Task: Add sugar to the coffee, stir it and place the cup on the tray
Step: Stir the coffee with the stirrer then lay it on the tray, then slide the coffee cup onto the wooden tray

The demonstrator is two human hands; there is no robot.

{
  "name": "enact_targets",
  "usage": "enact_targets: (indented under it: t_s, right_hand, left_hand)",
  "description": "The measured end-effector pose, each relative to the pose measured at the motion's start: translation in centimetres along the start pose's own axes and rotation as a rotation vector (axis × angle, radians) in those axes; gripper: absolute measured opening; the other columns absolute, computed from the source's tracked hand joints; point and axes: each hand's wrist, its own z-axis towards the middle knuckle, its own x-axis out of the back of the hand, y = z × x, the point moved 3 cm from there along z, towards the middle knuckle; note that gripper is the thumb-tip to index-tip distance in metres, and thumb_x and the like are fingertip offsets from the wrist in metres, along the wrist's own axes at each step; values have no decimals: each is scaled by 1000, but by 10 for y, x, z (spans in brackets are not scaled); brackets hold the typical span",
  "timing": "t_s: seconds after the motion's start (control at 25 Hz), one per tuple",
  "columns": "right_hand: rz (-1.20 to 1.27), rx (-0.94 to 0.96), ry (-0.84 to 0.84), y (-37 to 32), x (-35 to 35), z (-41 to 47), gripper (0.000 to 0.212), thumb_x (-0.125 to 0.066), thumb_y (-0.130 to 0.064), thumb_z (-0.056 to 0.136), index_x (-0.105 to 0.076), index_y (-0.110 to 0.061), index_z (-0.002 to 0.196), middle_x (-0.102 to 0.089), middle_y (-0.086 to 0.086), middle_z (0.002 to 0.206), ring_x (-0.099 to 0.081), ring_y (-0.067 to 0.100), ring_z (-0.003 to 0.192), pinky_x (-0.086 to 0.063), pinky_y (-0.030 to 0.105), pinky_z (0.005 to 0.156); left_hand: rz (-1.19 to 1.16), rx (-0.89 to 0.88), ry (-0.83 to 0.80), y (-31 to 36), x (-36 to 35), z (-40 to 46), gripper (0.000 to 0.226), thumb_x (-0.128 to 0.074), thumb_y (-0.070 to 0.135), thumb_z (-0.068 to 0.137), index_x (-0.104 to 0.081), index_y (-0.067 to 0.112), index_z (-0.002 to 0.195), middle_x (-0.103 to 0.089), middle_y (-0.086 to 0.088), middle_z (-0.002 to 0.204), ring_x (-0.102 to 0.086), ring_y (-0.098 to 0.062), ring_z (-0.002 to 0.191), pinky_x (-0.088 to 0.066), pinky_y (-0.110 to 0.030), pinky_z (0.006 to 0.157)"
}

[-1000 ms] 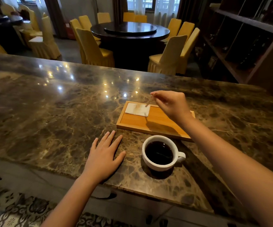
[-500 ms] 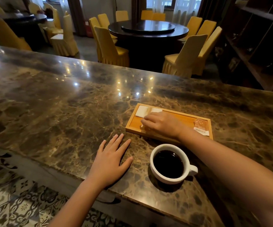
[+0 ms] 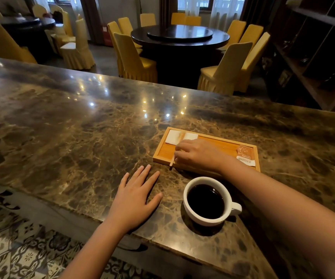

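A white cup (image 3: 211,219) of black coffee stands on the marble counter, handle to the right, just in front of a wooden tray (image 3: 221,144). An orange and white sugar sachet (image 3: 244,155) lies at the tray's right end, a white napkin (image 3: 172,137) at its far left corner. My right hand (image 3: 196,154) rests on the tray's left half, fingers closed on a thin wooden stir stick (image 3: 171,161) that juts over the tray's near edge. My left hand (image 3: 135,198) lies flat on the counter, left of the cup, fingers spread.
The brown marble counter (image 3: 72,137) stretches far to the left and right; its near edge runs just below the cup. Beyond it stand a round dark table (image 3: 179,36) with yellow-covered chairs and dark shelving (image 3: 323,47) at the right.
My right hand came down from above the tray onto its left half, then slid toward the near edge, where the stir stick shows in its fingers. The left hand has stayed flat.
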Motion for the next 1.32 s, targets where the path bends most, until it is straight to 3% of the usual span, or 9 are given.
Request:
enact_targets:
  t_s: [0.08, 0.24, 0.36, 0.48, 0.56, 0.72, 0.84, 1.0, 1.32]
  right_hand:
    - [-19, -54, 21, 4, 12, -5, 20, -64, -19, 83, -62, -5, 98, -69, 17, 96, -66, 27, 75, -52, 30, 45]
    - [45, -276, 137, -5, 53, -32, 28, -47, -27, 88, -65, -7, 98, -69, 16, 101, -67, 28, 84, -57, 34, 54]
    - [265, -605, 237, -28, 83, -72, 24, -53, -27, 89, -65, -14, 106, -68, 6, 105, -63, 19, 92, -54, 31, 68]
    - [526, -943, 298, -59, 91, -121, 20, -54, -25, 91, -63, -23, 109, -62, -12, 100, -58, 5, 85, -45, 19, 67]
    - [699, -1091, 244, -80, 81, -140, 22, -53, -22, 90, -63, -27, 108, -61, -18, 100, -57, 0, 87, -44, 16, 69]
    - [876, -1168, 172, -99, 62, -143, 16, -52, -19, 91, -66, -26, 91, -68, -11, 86, -61, 0, 77, -47, 11, 66]
    - [1074, -1219, 235, -106, 60, -142, 18, -52, -20, 91, -65, -15, 80, -67, -2, 72, -61, 10, 63, -48, 21, 57]
    - [1212, -1207, 283, -121, 59, -141, 23, -49, -17, 93, -63, -12, 75, -64, -4, 60, -61, 19, 61, -50, 24, 56]
    - [1264, -1235, 432, -128, 55, -138, 27, -44, -12, 94, -61, -11, 74, -63, -6, 62, -55, 12, 57, -50, 37, 59]
  left_hand:
    - [-2, -1, 2, -1, 0, 0, 68, -13, 66, 78, -12, 40, 141, -6, 8, 155, 5, -6, 140, 6, -38, 114]
    - [6, -8, 0, -1, 0, 0, 70, -10, 66, 77, -11, 40, 141, -5, 7, 155, 6, -6, 140, 6, -38, 113]
    - [5, -20, 2, 1, 1, 0, 72, -9, 66, 76, -11, 38, 142, -5, 6, 155, 9, -4, 137, 5, -38, 113]
    - [0, -24, 5, 1, 1, 0, 74, -7, 67, 75, -13, 37, 142, -6, 4, 155, 11, -3, 134, 4, -40, 113]
    - [3, -31, 1, 0, 0, 1, 75, -7, 67, 74, -13, 36, 142, -6, 4, 155, 10, -3, 134, 3, -41, 114]
    - [-10, -40, 5, -2, -2, 2, 76, -9, 68, 74, -16, 35, 142, -9, 1, 155, 1, -11, 140, 1, -44, 115]
    - [-2, -49, 0, -2, -2, 2, 77, -8, 68, 74, -16, 34, 143, -9, 1, 155, -1, -13, 141, 0, -45, 115]
    - [6, -54, -2, -3, -2, 4, 78, -7, 68, 74, -16, 33, 143, -9, 0, 155, -1, -13, 141, 0, -45, 115]
    - [0, -64, -8, -3, -3, 3, 78, -6, 68, 73, -14, 33, 143, -8, 0, 155, 1, -13, 141, 0, -46, 115]
